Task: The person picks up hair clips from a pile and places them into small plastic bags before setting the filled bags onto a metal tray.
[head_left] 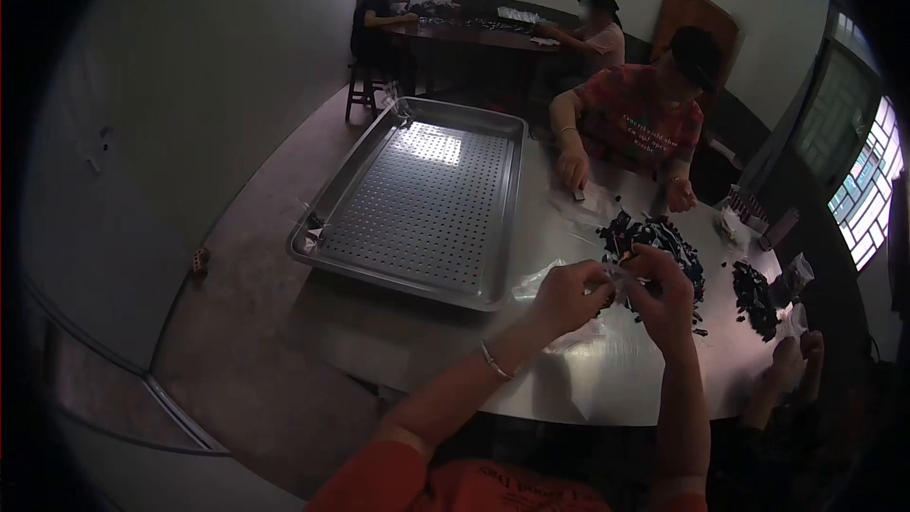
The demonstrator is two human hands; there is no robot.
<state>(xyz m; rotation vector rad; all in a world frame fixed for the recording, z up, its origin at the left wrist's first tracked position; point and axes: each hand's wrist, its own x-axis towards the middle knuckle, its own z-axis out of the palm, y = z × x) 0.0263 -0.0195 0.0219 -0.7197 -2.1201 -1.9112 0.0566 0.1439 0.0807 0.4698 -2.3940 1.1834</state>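
My left hand (573,298) and my right hand (662,298) meet over the metal table, fingertips pinched on a small clear plastic bag (618,275). Whether anything is inside the bag cannot be made out. Just beyond my fingers lies a heap of small dark pieces (664,239), too small to name, with lighter bits among them. Clear plastic bags (536,281) lie flat on the table by my left hand. A silver bracelet (495,360) is on my left wrist.
A large perforated metal tray (519,199) stands on the table's left side. Across the table (455,370) sits a person in a red patterned shirt (645,118). Another person's hands (794,356) are at right near a second dark heap (755,301). Two people sit at a far table (474,35).
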